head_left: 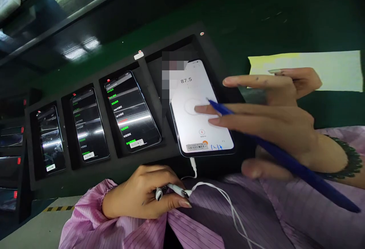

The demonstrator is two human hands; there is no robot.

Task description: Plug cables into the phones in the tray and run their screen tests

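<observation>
Four phones in a black tray (151, 93); hands well apart, each gripping an item.
From left: the first phone (51, 138) shows a dark, reflective screen; the second phone (88, 123) and third phone (131, 108) display text lists, partly green. Left hand (145, 194), below the tray, is closed on two white connectors (177, 190). The lit phone (188, 93), in the rightmost compartment, reads 87.5, with a white plug (194, 163) at its lower edge; white cable (225, 195) hangs nearby. Right hand (296, 135), fingers spread over that screen, grips a blue pen (285, 161) between fingers; fingertip contact with the glass cannot be determined. Pale yellow paper (336, 68) lies beyond, far right.
</observation>
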